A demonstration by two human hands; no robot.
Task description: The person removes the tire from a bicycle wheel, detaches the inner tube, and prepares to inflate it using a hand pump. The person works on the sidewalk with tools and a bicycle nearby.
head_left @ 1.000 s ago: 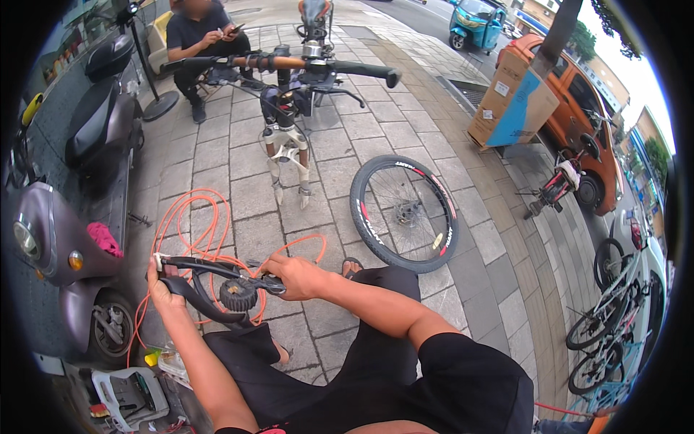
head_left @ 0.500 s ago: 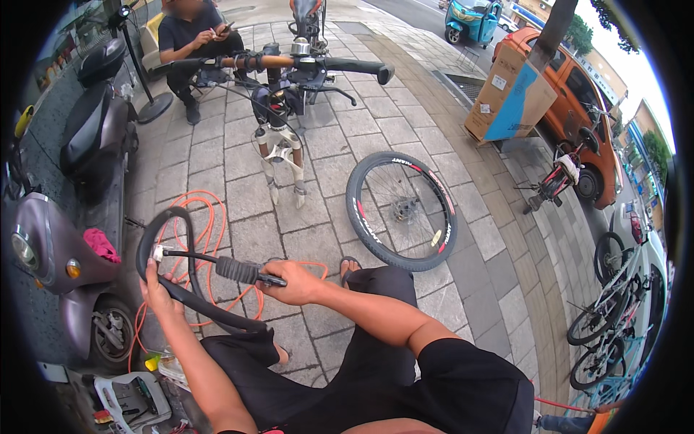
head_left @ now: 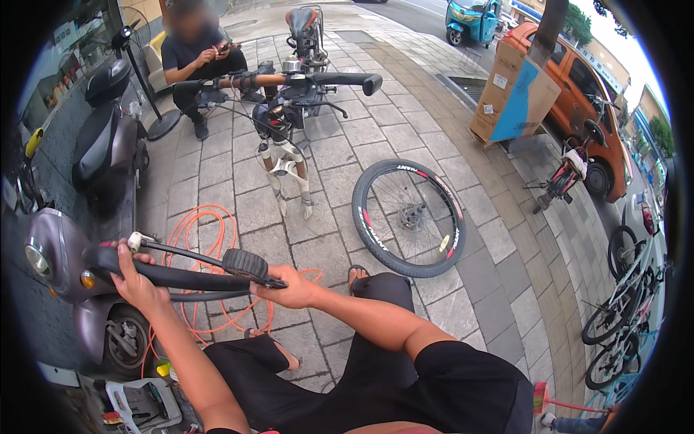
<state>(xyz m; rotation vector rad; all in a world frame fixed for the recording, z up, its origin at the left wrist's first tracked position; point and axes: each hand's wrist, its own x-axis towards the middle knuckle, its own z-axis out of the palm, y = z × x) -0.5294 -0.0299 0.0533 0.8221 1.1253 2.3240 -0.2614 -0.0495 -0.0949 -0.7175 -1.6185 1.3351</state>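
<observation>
A black bicycle inner tube (head_left: 191,278) hangs in front of me, puffed into a loop. My left hand (head_left: 137,286) is closed round its left end, with the fingers beside a white hose chuck (head_left: 135,241). From this chuck a thin black hose runs right to a tyre inflator (head_left: 246,265) with a round, ribbed black casing. My right hand (head_left: 291,286) is wrapped round the inflator's handle, and the tube's right end comes close to its fingers. Whether the chuck sits on the tube's valve is hidden.
An orange air hose (head_left: 217,217) lies coiled on the paving. The bicycle wheel with tyre (head_left: 359,210) lies right of the fork (head_left: 289,170) of a bicycle standing ahead. A scooter (head_left: 90,278) stands at left, a toolbox (head_left: 144,405) lower left. A seated person (head_left: 191,54) is at the back.
My left hand has moved a little left and up with the tube, whose upright loop now lies flatter and nearer. The inflator's round casing has turned more toward me.
</observation>
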